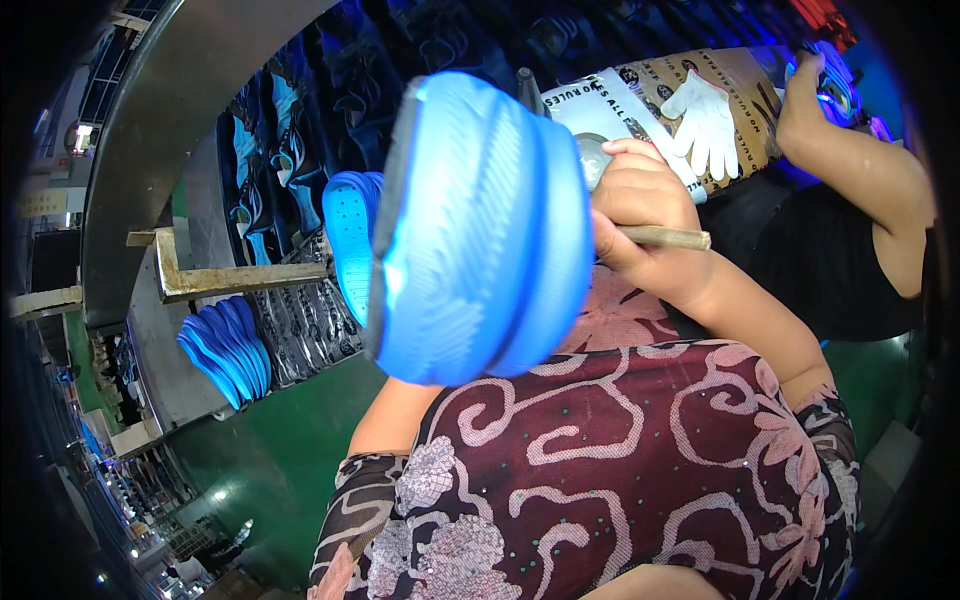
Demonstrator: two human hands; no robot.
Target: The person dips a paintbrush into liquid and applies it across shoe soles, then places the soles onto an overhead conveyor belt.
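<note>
A large blue foam shoe with ribbed sides and a dark edge is raised close in front of me, slightly blurred. Beside it my right hand is closed around a thin wooden stick, whose far end is hidden. My left forearm rises behind the shoe, which covers my left hand, so its grip cannot be seen. Just left of the raised shoe is a lighter blue shoe piece with small dots. A round grey metal dish shows partly behind my right hand.
A white glove lies on printed brown cardboard. Several blue soles stand stacked at the left, near a metal bracket. Dark racks of shoe parts run along the back. At right, a co-worker's arm reaches toward a blue-lit shoe.
</note>
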